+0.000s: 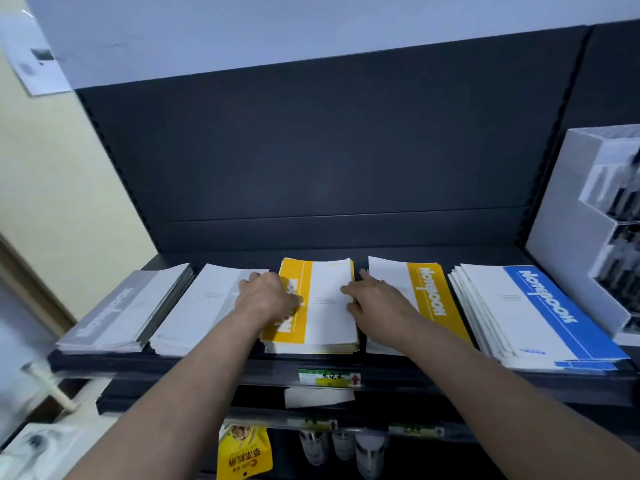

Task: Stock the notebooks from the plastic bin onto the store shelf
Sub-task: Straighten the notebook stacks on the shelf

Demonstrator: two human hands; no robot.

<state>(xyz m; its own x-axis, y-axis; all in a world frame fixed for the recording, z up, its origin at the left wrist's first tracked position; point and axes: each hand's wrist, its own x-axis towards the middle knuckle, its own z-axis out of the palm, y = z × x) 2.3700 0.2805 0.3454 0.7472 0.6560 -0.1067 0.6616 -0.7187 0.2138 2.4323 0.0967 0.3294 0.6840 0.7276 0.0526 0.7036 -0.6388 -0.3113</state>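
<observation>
Yellow stack: a pile of yellow-and-white notebooks (311,303) is seen lying flat at the middle of the dark store shelf (214,367), bracketed by two bare hands.
Left hand: the left hand (268,299) is laid palm-down over the pile's yellow band, fingers spread; nothing is gripped, as far as can be made out.
Right hand: the right hand (375,299) is pressed against the pile's right edge, fingers extended flat, apparently closed on nothing.
Step in hand: the pile is judged to be squared up and seated in its slot, a placing step near its end.
Next move: both hands would need to be lifted clear without dragging the top cover, then a return to the bin would be called for.
Plastic bin: not shown in this view.
Neighbours: a grey stack (124,306) and a white stack (204,306) are set to the left, a second yellow stack (426,292) and a blue stack (540,313) to the right, all close together.
Obstacles: gaps between piles are narrow, so the adjoining covers could be nudged askew; the blue pile is already fanned.
Surroundings: a white display box (571,220) stands at the far right; a price tag (329,378) is fixed to the shelf edge, with a yellow snack packet (244,452) hung below.
</observation>
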